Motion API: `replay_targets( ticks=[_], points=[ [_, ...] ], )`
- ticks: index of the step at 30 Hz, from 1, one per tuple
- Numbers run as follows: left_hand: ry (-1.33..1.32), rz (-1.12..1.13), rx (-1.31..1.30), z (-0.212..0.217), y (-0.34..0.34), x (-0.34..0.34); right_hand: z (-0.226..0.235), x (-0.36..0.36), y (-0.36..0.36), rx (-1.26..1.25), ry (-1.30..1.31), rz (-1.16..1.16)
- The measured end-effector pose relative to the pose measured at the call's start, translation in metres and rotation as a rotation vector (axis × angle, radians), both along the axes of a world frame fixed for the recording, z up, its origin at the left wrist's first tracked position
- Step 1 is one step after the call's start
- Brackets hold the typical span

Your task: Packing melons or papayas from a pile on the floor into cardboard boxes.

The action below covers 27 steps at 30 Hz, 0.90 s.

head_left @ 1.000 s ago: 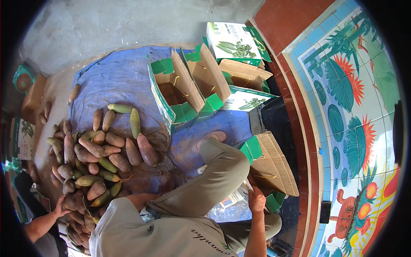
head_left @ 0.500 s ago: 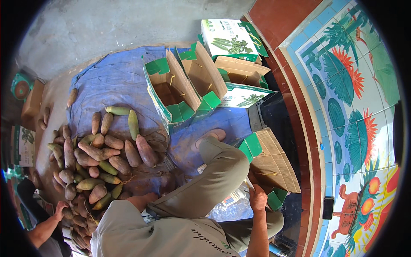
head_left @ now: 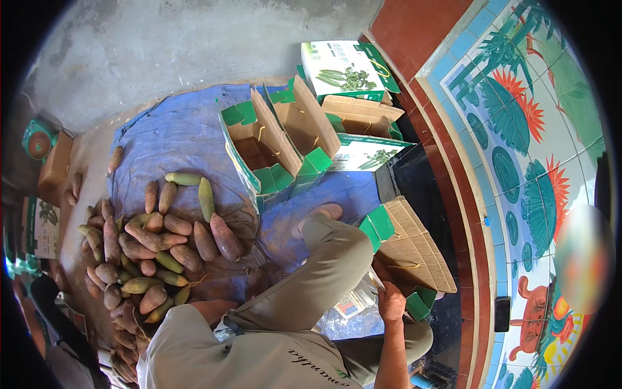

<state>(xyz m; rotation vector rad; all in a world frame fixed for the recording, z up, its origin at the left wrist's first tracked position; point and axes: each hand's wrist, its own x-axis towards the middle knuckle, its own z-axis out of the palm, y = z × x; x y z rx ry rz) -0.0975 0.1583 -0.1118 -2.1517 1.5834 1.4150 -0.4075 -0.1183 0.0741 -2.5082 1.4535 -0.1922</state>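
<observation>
My right hand (head_left: 391, 302) is at the near rim of an upright open carton (head_left: 411, 241), its fingers curled. What they grip is hidden; clear plastic wrapping (head_left: 363, 290) lies beside them. The carton has brown insides and green flaps. My left hand (head_left: 219, 308) reaches low beside the pile of long radishes (head_left: 152, 241), next to my bent leg. Its fingers are mostly out of sight, so its grip does not show. The radishes are reddish-brown and green, soiled, and heaped on a blue tarp (head_left: 162, 126).
Open cartons (head_left: 275, 165) stand in a row beyond my foot, with a closed white-and-green box (head_left: 346, 68) behind them. A tiled wall (head_left: 518, 188) curves along the right. At the lower left are a person's dark-clad limb (head_left: 48, 305) and another box (head_left: 40, 227).
The other person's hand has left the radish pile at the lower left. The view has shifted slightly. My right hand stays at the carton's rim, and a blurred shape has appeared at the far right.
</observation>
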Motion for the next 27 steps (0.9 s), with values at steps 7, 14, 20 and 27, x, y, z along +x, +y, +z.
replay_targets(
  ticks=[7, 14, 20, 27],
  points=[
    [-0.037, 0.046, 0.028, 0.006, 0.008, 0.025, -0.005, -0.003, -0.001, -0.016, 0.005, 0.003],
    [-0.122, 0.093, 0.052, 0.036, -0.046, 0.011, -0.007, -0.004, -0.001, -0.055, -0.045, 0.04],
    [-0.22, 0.119, 0.074, 0.027, 0.039, 0.035, -0.012, -0.009, 0.001, -0.141, -0.046, 0.037],
    [-0.361, 0.148, 0.088, 0.07, 0.007, 0.069, -0.016, -0.008, 0.001, -0.109, -0.02, 0.037]
  ],
)
